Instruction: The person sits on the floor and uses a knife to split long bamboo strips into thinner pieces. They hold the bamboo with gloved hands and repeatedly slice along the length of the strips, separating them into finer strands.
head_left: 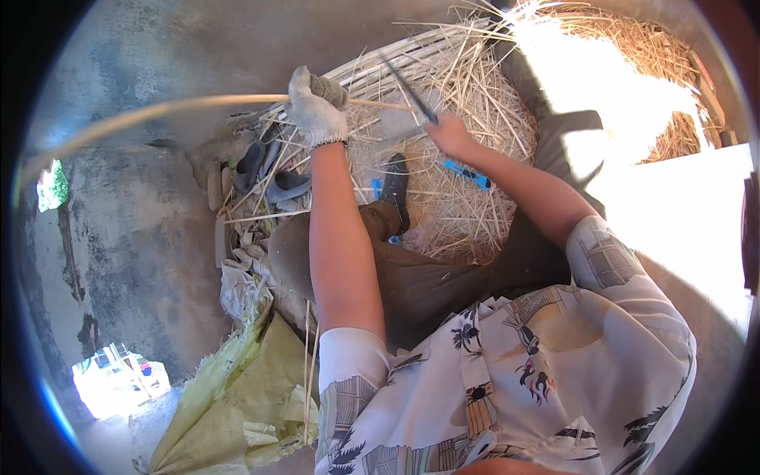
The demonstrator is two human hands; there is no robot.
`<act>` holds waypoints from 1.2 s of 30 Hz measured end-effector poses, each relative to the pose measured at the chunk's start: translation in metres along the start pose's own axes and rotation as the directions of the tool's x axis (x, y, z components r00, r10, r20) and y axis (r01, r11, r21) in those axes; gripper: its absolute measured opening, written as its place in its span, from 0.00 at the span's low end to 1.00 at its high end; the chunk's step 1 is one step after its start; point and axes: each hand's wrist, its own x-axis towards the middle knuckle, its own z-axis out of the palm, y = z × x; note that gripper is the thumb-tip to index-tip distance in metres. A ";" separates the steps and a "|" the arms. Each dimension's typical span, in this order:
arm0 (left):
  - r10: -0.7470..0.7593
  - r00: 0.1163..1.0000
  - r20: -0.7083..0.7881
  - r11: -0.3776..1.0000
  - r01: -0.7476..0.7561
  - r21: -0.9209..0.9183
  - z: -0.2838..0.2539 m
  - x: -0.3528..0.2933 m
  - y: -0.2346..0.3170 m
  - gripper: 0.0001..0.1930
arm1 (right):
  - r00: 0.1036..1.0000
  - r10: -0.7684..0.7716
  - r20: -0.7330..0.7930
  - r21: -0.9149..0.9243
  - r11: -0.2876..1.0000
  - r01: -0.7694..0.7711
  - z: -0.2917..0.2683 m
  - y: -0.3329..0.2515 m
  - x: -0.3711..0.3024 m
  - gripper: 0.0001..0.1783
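Blade (half lost against straw)

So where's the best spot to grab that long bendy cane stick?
Probably the straight stretch of the cane just left of the gloved left hand, coming from above. It lies nearly level and bare there. Further left it curves away thin, and to the right the right hand works a blade over the straw shavings.

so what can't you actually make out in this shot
Head view only:
- Right hand: its grip on the dark blade-like tool is hidden by the hand's own back.
- Far end of the long cane in the gloved left hand blurs out toward the fisheye rim.
- Straw pile at upper right is washed out by sunlight.
- Blue object: too small to identify.
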 end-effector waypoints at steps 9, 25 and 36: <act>-0.044 0.999 -0.015 0.998 0.043 -0.052 -0.004 0.003 -0.003 0.20 | 0.969 0.112 -0.219 0.369 0.929 -0.024 0.020 0.007 -0.005 0.19; 0.078 0.988 0.135 0.972 -0.106 0.211 0.027 -0.025 -0.012 0.22 | 0.967 0.235 -0.102 0.759 0.646 -0.076 0.002 -0.014 -0.005 0.14; 0.147 0.940 -0.308 0.959 -0.059 0.276 0.030 -0.030 -0.014 0.32 | 0.980 0.201 0.004 0.655 0.740 -0.154 0.003 -0.007 -0.002 0.22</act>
